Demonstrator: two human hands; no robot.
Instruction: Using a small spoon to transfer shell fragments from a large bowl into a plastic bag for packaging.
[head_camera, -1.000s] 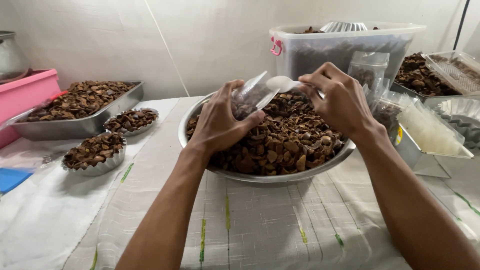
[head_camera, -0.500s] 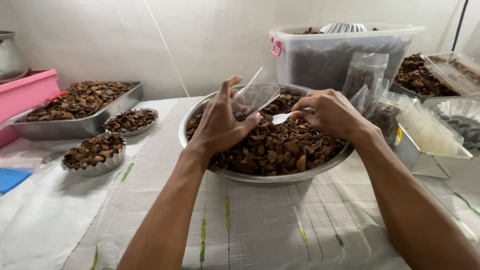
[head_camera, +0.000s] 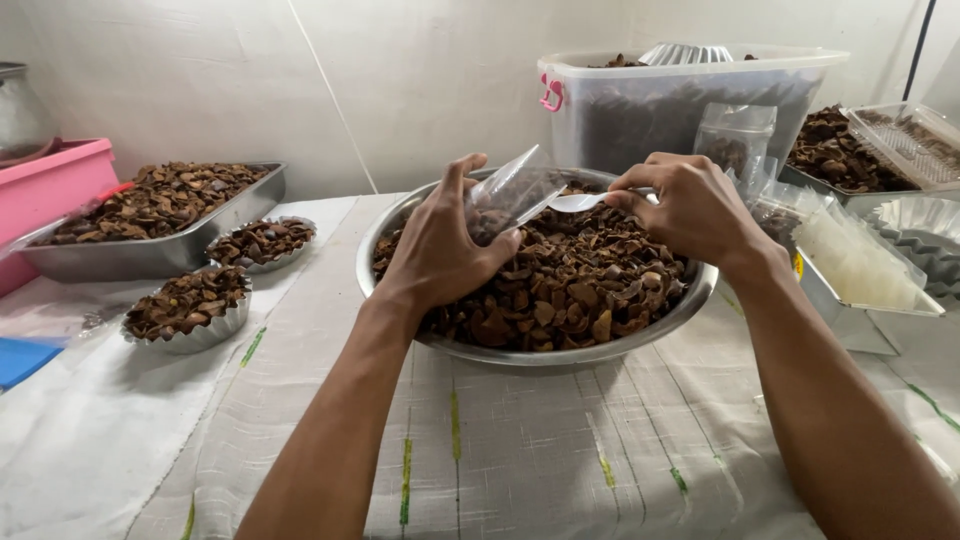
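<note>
A large steel bowl (head_camera: 650, 335) heaped with brown dried pieces (head_camera: 580, 285) sits in the middle of the cloth-covered table. Over it my left hand (head_camera: 440, 245) holds a small clear plastic bag (head_camera: 510, 190), mouth tilted to the right. My right hand (head_camera: 690, 205) grips a white plastic spoon (head_camera: 575, 203), its tip at the mouth of the bag. Some brown pieces show inside the bag.
At the left stand a steel tray (head_camera: 150, 255) of the same brown pieces, two small foil cups (head_camera: 190, 305) of them, and a pink tub (head_camera: 50, 185). Behind the bowl is a clear plastic bin (head_camera: 690, 105). Clear bags and fluted foil cups (head_camera: 925, 235) lie right.
My right hand dipped the spoon down into the heap and has brought it back up to the mouth of the bag. My left hand kept the bag in place.
</note>
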